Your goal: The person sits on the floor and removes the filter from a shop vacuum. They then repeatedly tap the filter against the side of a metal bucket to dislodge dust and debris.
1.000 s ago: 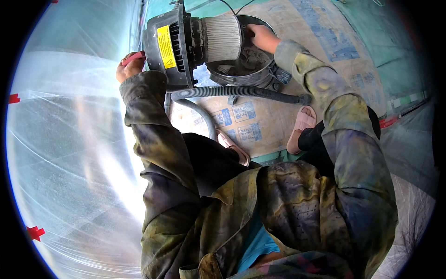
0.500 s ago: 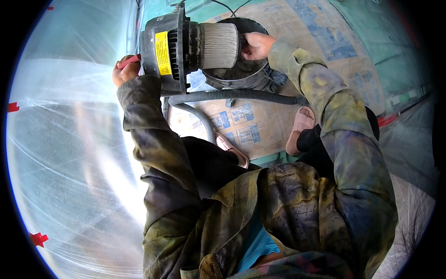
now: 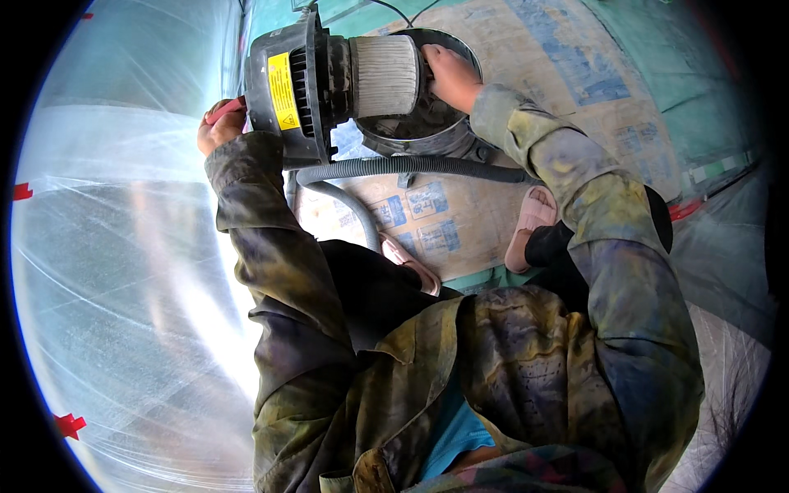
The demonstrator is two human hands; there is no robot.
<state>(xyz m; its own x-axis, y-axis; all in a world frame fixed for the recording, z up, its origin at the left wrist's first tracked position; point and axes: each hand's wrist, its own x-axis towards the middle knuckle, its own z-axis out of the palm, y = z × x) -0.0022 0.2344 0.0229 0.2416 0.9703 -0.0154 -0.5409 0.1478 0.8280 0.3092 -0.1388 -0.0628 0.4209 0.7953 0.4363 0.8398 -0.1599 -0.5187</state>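
Note:
My left hand (image 3: 220, 126) is closed around the red handle (image 3: 227, 109) of a black vacuum cleaner motor head (image 3: 261, 89), which is tipped on its side. A pleated, greyish-white cylinder filter (image 3: 385, 76) sticks out of the head toward the right. At the filter's dark end cap, my right hand (image 3: 452, 76) has its fingers curled round the far edge; the fingertips are partly hidden. Below and behind the filter stands the round vacuum drum (image 3: 427, 146), its top uncovered and its inside dark and dusty.
A grey ribbed hose (image 3: 427, 167) runs in front of the drum and bends down toward my sandals (image 3: 538, 215). Printed protective board (image 3: 493, 205) covers the floor. Clear plastic sheeting (image 3: 123, 246) hangs at the left, with red tape on it. A black cord lies at the back.
My right hand has turned and shifted slightly up over the filter's end. The motor head and filter have moved a little to the left, with my left hand still on the handle.

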